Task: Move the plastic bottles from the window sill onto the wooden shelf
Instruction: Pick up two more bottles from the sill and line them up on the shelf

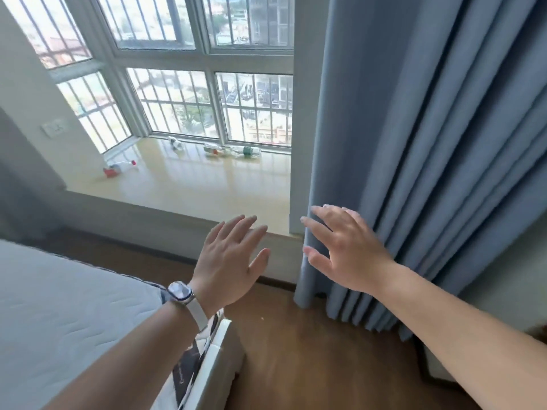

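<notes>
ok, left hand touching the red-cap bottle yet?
Apart. Head view: left hand is by the near edge of the sill; red-cap bottle lies far back, bare surface between them.

I can read nothing here: the labels on the plastic bottles (pixel 245 151) are too small, and the dark tag (pixel 186 371) on the mattress (pixel 59 306) is blurred.

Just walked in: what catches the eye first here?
Two open bare hands reach forward: the left hand, a watch on its wrist, and the right hand by the blue curtain. Beyond them, several plastic bottles lie scattered on the glossy window sill.
</notes>
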Tool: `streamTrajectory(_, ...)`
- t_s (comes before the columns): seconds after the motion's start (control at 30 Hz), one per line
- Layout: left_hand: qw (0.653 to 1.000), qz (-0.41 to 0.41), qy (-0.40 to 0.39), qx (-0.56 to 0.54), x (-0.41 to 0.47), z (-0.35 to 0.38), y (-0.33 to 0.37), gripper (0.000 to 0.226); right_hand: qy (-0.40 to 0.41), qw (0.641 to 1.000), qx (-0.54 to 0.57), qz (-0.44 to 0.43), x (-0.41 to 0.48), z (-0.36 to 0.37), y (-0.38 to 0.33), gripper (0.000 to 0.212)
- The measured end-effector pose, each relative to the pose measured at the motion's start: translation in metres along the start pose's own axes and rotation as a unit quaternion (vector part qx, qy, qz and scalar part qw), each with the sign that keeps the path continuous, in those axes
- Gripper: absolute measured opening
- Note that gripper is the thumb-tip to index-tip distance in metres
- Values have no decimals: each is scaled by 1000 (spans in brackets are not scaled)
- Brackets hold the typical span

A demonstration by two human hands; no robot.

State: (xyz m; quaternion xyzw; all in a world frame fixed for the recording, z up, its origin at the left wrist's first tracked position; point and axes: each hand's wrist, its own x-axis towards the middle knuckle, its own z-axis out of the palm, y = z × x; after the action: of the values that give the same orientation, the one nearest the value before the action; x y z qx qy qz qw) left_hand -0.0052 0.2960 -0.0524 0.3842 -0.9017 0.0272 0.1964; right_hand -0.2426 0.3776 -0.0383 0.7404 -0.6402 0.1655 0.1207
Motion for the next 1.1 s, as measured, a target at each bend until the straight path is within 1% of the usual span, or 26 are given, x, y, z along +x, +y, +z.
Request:
streamTrajectory(0.27,997,-75,12,24,-12,-3,-51,48,-54,996,19,-62,67,29,-28,55)
streamTrajectory(0.47,994,-104,23,40,12,2,-87,49,-104,989,41,-93,121,56,-26,59)
streamTrajectory(0.63,991,-113,35,61,63,9,-110,48,-84,990,49,-105,186,68,2,63)
streamTrajectory(0.8,991,-117,22,64,146,20,-126,50,-31,992,40,-114,248,77,52,57)
streamTrajectory(0.97,988,-129,26,84,220,33,-143,52,-28,989,40,-139,313,84,94,58)
streamTrajectory(1.1,983,-158,18,96,241,45,-163,52,-45,984,49,-163,352,104,102,60)
